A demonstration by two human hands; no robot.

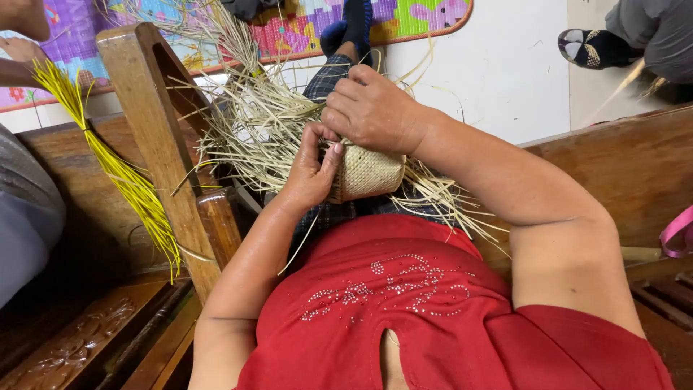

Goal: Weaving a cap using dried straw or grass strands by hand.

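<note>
Small woven basket [369, 173], pale straw, tight weave; loose strands [253, 123] fan toward 10 o'clock. Left hand [309, 172] and right hand [372, 108] grip it.

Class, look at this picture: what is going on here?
A person in a red top sits on a wooden bench, weaving a small straw basket in their lap. The left hand grips its side while the right hand works on top. Loose pale straw strips fan out around it; a yellow bundle lies alongside.
</note>
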